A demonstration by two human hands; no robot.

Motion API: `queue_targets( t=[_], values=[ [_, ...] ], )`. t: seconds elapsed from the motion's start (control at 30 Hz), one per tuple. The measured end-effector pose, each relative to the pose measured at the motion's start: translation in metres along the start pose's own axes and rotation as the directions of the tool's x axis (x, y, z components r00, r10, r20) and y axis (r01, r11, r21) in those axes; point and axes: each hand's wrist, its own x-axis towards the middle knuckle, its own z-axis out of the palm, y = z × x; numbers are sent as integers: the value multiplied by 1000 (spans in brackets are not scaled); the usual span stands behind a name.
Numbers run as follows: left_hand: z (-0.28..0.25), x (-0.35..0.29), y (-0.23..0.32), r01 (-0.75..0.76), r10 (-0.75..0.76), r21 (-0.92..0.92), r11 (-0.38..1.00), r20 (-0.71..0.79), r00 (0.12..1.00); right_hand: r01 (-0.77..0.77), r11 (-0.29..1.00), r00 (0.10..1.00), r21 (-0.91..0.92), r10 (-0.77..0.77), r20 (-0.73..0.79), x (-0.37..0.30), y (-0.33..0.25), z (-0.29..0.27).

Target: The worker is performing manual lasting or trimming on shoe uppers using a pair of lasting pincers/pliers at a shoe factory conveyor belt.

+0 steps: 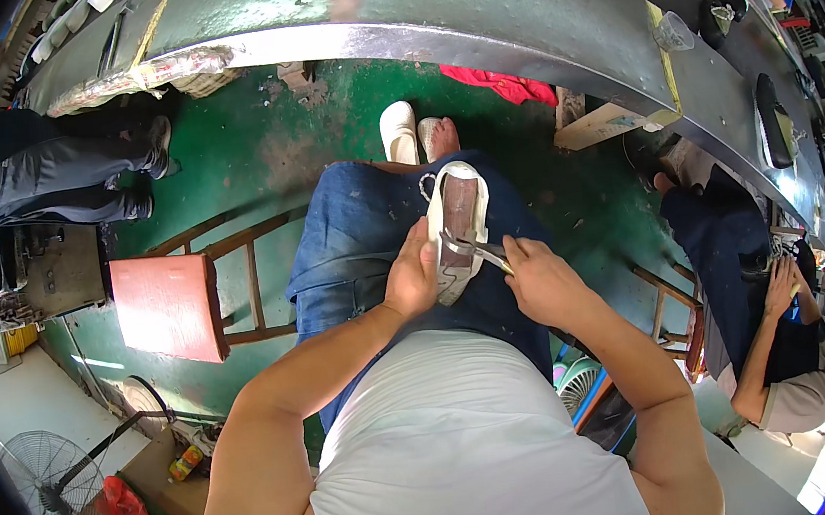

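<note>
Over my lap, a white shoe (477, 200) is held sole side up, its brown-grey underside facing me. My left hand (415, 269) is closed around the shoe's left side, near the lower end. In my right hand (542, 281) are metal pincers (484, 249), gripped by the handles. Their curved head rests against the middle of the shoe's underside. My palm and fingers cover part of the handles, and whether the jaws bite on anything is too small to tell.
A long grey metal bench (550, 37) curves across the far side, with shoes on it. A red-topped stool (169, 308) stands left. At right a person (795, 358) sits working with their hands. Another person's legs (62, 174) show far left. A fan (48, 477) stands lower left.
</note>
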Motion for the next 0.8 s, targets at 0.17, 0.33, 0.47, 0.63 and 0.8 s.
queue_targets(
  t=[0.17, 0.33, 0.47, 0.63, 0.8],
  values=[
    [-2, -1, -2, -185, 169, 180, 966, 102, 980, -54, 996, 998, -73, 51, -42, 6, 10, 13],
    [-11, 1, 21, -245, 184, 264, 933, 235, 954, -138, 990, 990, 3, 138, 33, -6, 36, 18],
    [-16, 11, 22, -271, 197, 257, 928, 278, 940, -139, 955, 968, 262, 74, 241, 11, 41, -26],
    [-23, 19, 49, -227, 64, 368, 902, 407, 911, -32, 896, 979, 442, 118, -169, 36, 23, -4],
    [-35, 18, 69, -149, -150, 479, 865, 532, 834, -180, 978, 981, 110, 170, 98, 49, 24, -2]
  ],
)
